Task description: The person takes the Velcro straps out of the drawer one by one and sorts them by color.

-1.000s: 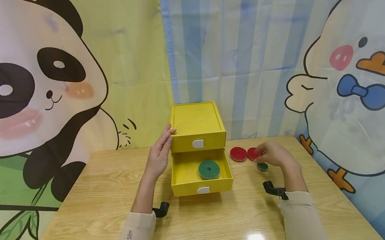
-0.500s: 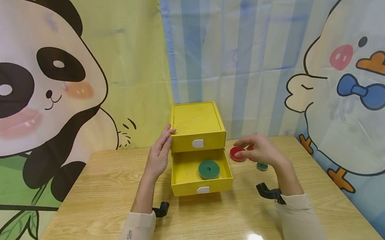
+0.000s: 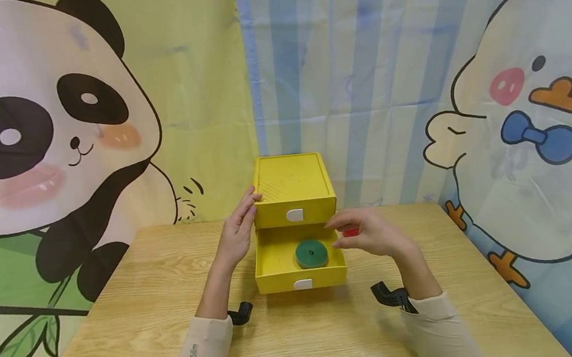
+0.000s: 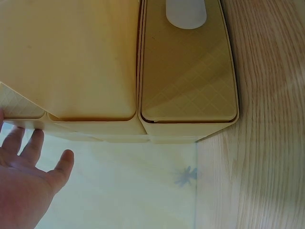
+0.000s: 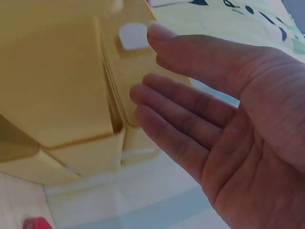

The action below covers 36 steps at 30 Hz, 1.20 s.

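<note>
A yellow drawer cabinet (image 3: 293, 178) stands at the back of the table, one drawer (image 3: 277, 283) pulled out. Inside that drawer lies a flat green round disc (image 3: 311, 254) with a small centre hole. My left hand (image 3: 234, 235) rests its extended fingers against the cabinet's upper left side. Thumb and fingers apart, my right hand (image 3: 369, 233) hovers by the open drawer's right side; its palm and fingers (image 5: 176, 133) hold nothing in the right wrist view. A red disc (image 3: 351, 232) peeks out behind this hand, which covers the other discs.
Below the pulled-out drawer, the left wrist view shows a closed drawer front (image 4: 190, 76) with a white pull tab (image 4: 186, 13). The wooden table (image 3: 138, 307) ends at a cartoon-printed curtain (image 3: 205, 94). Black wrist mounts (image 3: 241, 313) stick out near both forearms.
My right hand has moved left from the small discs, across the red ones, to the open drawer. My left hand and the green disc in the drawer stay put.
</note>
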Tool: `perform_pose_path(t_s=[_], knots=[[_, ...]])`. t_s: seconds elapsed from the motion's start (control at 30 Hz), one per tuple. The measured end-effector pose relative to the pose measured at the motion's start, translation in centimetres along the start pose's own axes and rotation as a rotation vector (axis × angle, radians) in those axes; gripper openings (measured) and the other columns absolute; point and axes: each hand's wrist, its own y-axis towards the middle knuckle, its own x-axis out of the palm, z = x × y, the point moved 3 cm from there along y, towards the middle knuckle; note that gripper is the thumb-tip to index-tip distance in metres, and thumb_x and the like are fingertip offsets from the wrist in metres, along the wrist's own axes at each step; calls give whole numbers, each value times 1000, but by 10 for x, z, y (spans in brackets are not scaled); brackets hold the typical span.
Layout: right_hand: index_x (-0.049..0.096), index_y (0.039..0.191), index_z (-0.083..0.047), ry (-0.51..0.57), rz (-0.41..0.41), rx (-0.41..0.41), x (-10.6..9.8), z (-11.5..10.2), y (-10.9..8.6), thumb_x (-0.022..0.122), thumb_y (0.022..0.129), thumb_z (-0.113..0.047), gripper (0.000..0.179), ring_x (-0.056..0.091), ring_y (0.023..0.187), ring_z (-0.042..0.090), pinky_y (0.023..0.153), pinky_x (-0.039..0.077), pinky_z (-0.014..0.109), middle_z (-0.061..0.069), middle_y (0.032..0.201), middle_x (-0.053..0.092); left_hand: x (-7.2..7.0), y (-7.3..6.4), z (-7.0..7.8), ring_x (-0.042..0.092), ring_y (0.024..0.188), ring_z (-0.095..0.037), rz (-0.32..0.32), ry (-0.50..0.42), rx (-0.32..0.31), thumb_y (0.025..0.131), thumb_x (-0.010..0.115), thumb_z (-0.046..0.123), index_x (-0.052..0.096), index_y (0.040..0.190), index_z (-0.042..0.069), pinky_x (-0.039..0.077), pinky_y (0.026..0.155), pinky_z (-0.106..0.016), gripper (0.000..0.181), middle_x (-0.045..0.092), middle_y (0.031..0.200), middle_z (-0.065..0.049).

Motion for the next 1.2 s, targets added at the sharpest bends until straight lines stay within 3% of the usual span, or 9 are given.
perform_pose_path(t_s=[0.1, 0.3, 0.8, 1.2], knots=[[76, 121, -11, -3, -31, -46, 9, -4, 5, 85, 88, -12, 34, 69, 111, 33, 88, 60, 31, 9, 126, 73, 0, 0, 0, 22, 160, -16, -5, -4, 2, 115, 40, 30, 59, 145, 16, 27, 128, -42, 38, 27, 173, 3], [77, 121, -10, -6, -73, -108, 25, -6, 14, 86, 87, -13, 35, 66, 119, 25, 93, 59, 51, 6, 126, 73, 0, 0, 0, 23, 160, -16, -3, 2, 4, 115, 40, 27, 59, 145, 16, 27, 127, -42, 37, 27, 172, 2], [76, 122, -7, -87, -111, -66, 36, -4, 18, 84, 90, -20, 36, 67, 116, 26, 95, 59, 52, 3, 126, 72, 0, 0, -1, 22, 160, -13, -2, -5, 2, 115, 40, 29, 59, 145, 18, 28, 127, -39, 37, 26, 173, 0], [75, 121, -5, -89, -150, -46, 42, 0, 21, 83, 90, -19, 34, 67, 111, 32, 95, 59, 53, 12, 125, 72, -1, 0, 1, 23, 159, -11, -1, -13, 1, 115, 41, 29, 59, 145, 20, 28, 127, -38, 36, 25, 174, -4]])
